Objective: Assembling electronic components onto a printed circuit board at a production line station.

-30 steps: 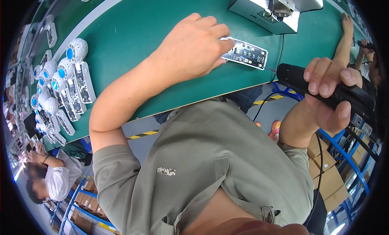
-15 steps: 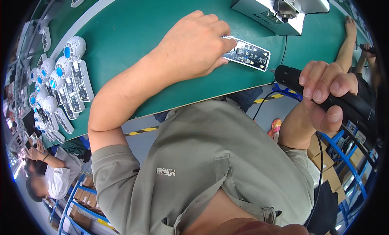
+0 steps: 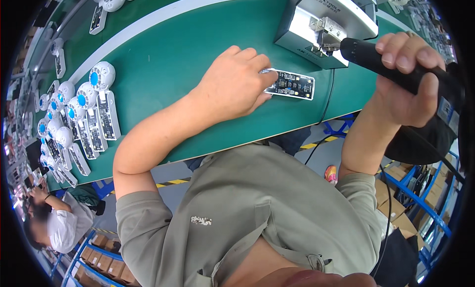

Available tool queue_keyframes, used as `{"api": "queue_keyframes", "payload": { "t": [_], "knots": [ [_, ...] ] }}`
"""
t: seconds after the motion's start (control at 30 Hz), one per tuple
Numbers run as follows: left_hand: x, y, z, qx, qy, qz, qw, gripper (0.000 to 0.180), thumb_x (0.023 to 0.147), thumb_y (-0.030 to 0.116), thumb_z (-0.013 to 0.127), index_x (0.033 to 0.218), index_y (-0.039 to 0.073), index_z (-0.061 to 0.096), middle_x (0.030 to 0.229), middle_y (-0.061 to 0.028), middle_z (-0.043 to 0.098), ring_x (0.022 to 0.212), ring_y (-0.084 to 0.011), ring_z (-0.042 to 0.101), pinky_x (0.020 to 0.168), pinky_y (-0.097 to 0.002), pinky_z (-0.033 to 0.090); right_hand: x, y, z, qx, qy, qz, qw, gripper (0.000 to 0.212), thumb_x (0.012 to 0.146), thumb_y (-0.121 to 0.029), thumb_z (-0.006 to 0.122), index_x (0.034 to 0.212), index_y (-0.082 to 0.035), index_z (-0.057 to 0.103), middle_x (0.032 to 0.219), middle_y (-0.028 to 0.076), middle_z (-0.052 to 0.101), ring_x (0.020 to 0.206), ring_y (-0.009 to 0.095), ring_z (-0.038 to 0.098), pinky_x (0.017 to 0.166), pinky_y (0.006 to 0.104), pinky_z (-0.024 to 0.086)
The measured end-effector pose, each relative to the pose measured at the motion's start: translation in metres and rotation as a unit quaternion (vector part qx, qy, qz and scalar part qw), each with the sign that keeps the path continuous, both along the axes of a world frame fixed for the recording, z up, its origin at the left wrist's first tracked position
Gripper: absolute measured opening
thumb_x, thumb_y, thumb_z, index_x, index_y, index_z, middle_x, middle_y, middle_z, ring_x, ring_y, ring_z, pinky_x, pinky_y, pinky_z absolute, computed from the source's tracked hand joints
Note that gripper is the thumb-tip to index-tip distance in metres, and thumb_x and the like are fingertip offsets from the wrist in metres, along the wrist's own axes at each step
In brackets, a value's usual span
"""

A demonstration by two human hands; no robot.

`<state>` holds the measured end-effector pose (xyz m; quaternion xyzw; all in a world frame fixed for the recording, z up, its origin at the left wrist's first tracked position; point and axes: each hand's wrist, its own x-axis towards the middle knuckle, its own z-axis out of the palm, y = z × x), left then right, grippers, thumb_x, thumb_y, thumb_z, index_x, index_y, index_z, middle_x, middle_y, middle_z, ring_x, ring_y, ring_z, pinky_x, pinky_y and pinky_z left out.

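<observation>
My left hand (image 3: 236, 84) is closed on one end of a white elongated housing with a black circuit board (image 3: 295, 86), pressing it on the green bench. Its fingers cover that end; the far end stays in sight. Wrapped in my right hand (image 3: 409, 81) is a black electric screwdriver (image 3: 368, 55), tilted with its front end toward the bench's back. That front end meets the metal outlet of a silver screw feeder (image 3: 293, 32). The bit tip cannot be made out there.
Several white housings with exposed boards (image 3: 106, 116) and round blue-centred heads (image 3: 102, 76) stand in rows at the left. A black cord (image 3: 330, 96) runs down from the feeder over the bench edge. Another person (image 3: 69, 222) sits at the lower left. Cardboard boxes (image 3: 401, 220) fill a blue rack at right.
My right hand has carried the screwdriver from beside the circuit board's end up to the screw feeder's outlet. My left hand keeps its hold on the housing. The whole view has shifted slightly.
</observation>
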<state>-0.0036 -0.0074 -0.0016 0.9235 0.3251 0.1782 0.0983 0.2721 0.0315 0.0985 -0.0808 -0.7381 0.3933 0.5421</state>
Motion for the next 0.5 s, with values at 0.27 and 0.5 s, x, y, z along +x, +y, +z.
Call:
{"api": "queue_keyframes", "payload": {
  "t": [0.27,0.5],
  "knots": [
    [-0.001,0.003,0.001,-0.019,0.008,-0.001,1.0,0.032,0.076,0.023,0.073,0.105,0.01,0.069,0.105,-0.004,0.06,0.087,-0.0213,0.054,0.08,-0.0323,0.042,-0.016,0.005,0.0,-0.046,-0.036,0.034,0.998,0.037,0.093,-0.026,0.044,0.119,-0.002,0.055,0.084,0.008,0.059,0.074,0.019,0.057,0.074,0.0367,0.048],
    [0.001,0.004,0.0,-0.011,0.041,0.001,0.999,0.029,0.078,0.024,0.073,0.103,0.011,0.069,0.103,-0.0031,0.062,0.089,-0.0214,0.056,0.08,-0.0326,0.043,-0.04,-0.028,-0.018,-0.14,0.005,0.097,0.985,0.044,0.092,-0.034,0.048,0.125,-0.005,0.054,0.089,0.005,0.058,0.076,0.016,0.055,0.078,0.0347,0.045]
  ]
}}
